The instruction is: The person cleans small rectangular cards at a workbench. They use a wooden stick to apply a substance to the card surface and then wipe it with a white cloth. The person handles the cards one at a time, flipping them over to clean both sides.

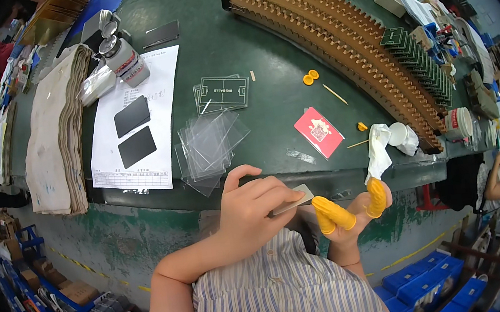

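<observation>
My left hand (253,208) is closed on a thin pale card (292,199), pinched near its edge with the index finger stretched along it. My right hand (353,218) wears yellow finger cots (335,215); its fingers are spread, and two covered tips lie right by the card's far end. Whether they touch it is hard to tell. Above another covered fingertip, a crumpled white tissue (378,152) hangs at the table edge. In front of my hands lie clear plastic sleeves (209,145), green printed cards (222,92) and a red card (319,133) with a pale print.
Long brown slotted racks (335,41) curve across the right, with green cards (418,66) standing in one. Left are a printed sheet (157,99) bearing black cards (137,147), a metal-capped bottle (123,61) and stacked cloth (53,135). Yellow cots (311,77) and a toothpick (335,94) lie mid-table.
</observation>
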`<action>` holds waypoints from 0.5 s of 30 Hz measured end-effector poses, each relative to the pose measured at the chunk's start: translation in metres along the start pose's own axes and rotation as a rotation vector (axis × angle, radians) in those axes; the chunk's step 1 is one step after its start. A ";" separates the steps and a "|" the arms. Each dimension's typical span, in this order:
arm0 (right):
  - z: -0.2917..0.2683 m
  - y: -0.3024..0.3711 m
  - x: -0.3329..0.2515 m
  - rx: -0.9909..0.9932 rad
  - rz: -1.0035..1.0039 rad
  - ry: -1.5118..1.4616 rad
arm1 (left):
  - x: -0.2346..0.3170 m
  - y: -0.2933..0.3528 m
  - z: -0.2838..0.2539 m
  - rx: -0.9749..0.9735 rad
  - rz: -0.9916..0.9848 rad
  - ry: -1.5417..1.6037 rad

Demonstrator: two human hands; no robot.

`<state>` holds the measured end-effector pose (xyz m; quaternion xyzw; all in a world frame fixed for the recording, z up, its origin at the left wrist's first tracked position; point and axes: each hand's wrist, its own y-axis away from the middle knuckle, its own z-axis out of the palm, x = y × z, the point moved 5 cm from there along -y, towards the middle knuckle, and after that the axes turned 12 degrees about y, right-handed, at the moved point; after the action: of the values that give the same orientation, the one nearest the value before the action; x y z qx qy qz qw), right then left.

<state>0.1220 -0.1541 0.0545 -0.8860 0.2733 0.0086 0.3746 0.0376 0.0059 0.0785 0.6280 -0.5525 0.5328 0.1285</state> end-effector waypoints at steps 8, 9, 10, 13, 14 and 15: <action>-0.005 -0.014 -0.008 -0.039 -0.134 0.219 | 0.000 -0.001 -0.001 -0.002 -0.001 -0.009; -0.006 -0.015 -0.010 -0.043 -0.168 0.245 | 0.000 0.000 -0.001 0.001 -0.001 -0.014; -0.006 -0.015 -0.010 -0.029 -0.166 0.219 | 0.000 0.000 -0.001 0.000 -0.001 -0.015; -0.002 -0.007 -0.007 0.014 0.009 0.011 | 0.000 -0.001 0.000 -0.004 0.002 -0.013; -0.001 -0.006 -0.006 0.018 0.067 -0.033 | 0.000 -0.001 0.000 -0.006 0.003 -0.011; -0.001 -0.004 -0.005 0.024 0.124 -0.077 | 0.000 -0.001 0.001 -0.009 0.005 -0.009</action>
<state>0.1200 -0.1500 0.0587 -0.8617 0.3134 0.0624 0.3942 0.0390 0.0061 0.0786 0.6286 -0.5568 0.5278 0.1275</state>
